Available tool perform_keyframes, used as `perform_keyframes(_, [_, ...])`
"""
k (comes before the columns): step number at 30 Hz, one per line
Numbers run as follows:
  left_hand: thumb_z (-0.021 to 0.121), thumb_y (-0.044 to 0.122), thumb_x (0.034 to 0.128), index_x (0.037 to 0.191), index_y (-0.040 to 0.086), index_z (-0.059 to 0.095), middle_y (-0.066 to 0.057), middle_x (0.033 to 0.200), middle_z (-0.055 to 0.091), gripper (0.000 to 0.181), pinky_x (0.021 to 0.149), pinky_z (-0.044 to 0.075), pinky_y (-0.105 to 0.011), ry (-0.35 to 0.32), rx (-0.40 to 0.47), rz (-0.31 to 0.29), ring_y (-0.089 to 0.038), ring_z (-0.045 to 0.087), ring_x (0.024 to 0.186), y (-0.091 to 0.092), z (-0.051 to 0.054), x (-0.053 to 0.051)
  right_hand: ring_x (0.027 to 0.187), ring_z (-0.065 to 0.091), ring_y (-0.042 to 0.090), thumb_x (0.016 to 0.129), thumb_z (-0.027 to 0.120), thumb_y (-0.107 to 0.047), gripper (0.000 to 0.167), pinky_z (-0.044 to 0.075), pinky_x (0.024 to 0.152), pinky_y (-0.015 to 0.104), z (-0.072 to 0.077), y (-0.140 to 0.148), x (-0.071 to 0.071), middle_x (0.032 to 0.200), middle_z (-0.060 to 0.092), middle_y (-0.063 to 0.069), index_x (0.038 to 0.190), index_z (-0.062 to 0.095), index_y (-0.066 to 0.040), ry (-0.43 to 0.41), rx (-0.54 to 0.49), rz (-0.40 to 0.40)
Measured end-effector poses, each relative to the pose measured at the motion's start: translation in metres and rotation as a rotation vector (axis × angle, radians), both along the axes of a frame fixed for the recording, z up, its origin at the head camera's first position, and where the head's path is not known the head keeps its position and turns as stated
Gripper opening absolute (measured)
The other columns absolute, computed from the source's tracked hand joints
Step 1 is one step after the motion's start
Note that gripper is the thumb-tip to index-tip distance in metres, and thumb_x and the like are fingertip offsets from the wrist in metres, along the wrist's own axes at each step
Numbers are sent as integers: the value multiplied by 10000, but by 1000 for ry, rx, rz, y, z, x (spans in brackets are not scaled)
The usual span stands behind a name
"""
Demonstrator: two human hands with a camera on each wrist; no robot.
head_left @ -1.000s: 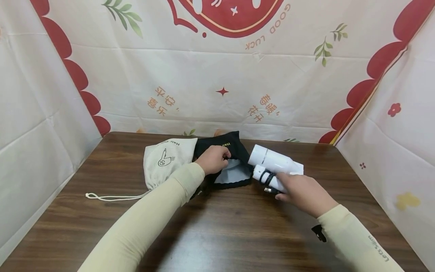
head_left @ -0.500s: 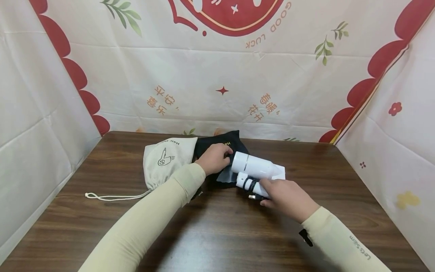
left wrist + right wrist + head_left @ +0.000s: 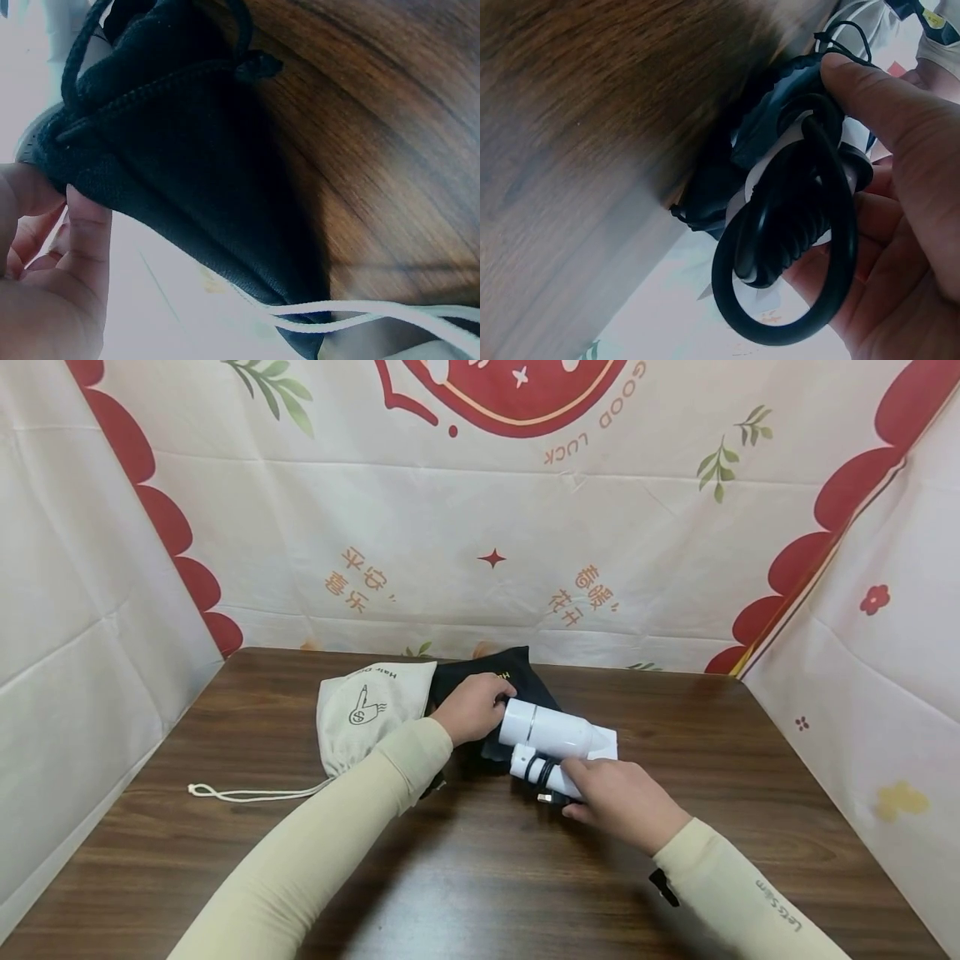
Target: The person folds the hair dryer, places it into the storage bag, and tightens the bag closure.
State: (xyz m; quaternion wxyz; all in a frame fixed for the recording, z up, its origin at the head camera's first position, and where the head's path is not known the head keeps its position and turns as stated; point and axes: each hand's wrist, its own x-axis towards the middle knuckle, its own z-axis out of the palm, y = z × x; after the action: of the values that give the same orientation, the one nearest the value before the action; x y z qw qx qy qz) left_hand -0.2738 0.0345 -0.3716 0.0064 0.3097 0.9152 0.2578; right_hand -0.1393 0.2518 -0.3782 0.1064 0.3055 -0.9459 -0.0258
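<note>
A white hair dryer [image 3: 551, 731] with its handle folded alongside the barrel is held by my right hand [image 3: 626, 802], fingers around the handle. A black cord [image 3: 847, 255] is wound on the handle and loops out in the right wrist view. My left hand [image 3: 472, 706] pinches the mouth edge of a black drawstring pouch [image 3: 531, 685], which also fills the middle of the left wrist view. The barrel's wide end is at the pouch's opening; how far inside it lies is partly hidden by my left hand.
Left of the black pouch lies a beige drawstring pouch [image 3: 375, 702] printed with a hair dryer drawing. Its white drawstring [image 3: 255, 794] stretches left over the brown wooden table [image 3: 480, 877]. A printed cloth [image 3: 450, 527] hangs behind and along both sides.
My right hand has carried the hair dryer leftward, from beside the black pouch to over its opening. My left hand has stayed nearly still on the pouch.
</note>
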Motion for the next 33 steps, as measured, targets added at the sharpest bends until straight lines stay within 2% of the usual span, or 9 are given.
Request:
perform_keyframes(17, [556, 32, 963, 1222, 54, 695, -86, 1221, 652, 294, 1000, 452, -322, 66, -24, -49, -179, 589, 1145, 0, 5, 6, 553, 460, 106, 759, 857, -342, 414, 438, 514, 327, -13, -13, 1, 655, 526, -34, 888, 545, -102, -20, -28, -85])
perform_keyframes(27, [578, 40, 954, 1215, 70, 704, -58, 1167, 650, 292, 916, 489, -280, 154, -42, -67, -147, 605, 1024, -1, 5, 9, 539, 444, 115, 780, 842, -338, 380, 408, 502, 322, -13, -24, 2, 646, 505, -44, 866, 554, -107, -44, -86, -145])
perform_keyframes(33, [579, 44, 954, 1209, 74, 710, -56, 1178, 643, 288, 908, 491, -283, 136, -50, -59, -147, 599, 1010, 0, 6, 11, 516, 425, 127, 778, 843, -339, 378, 376, 479, 319, -11, -31, 1, 617, 466, -54, 823, 541, -116, -43, -120, -164])
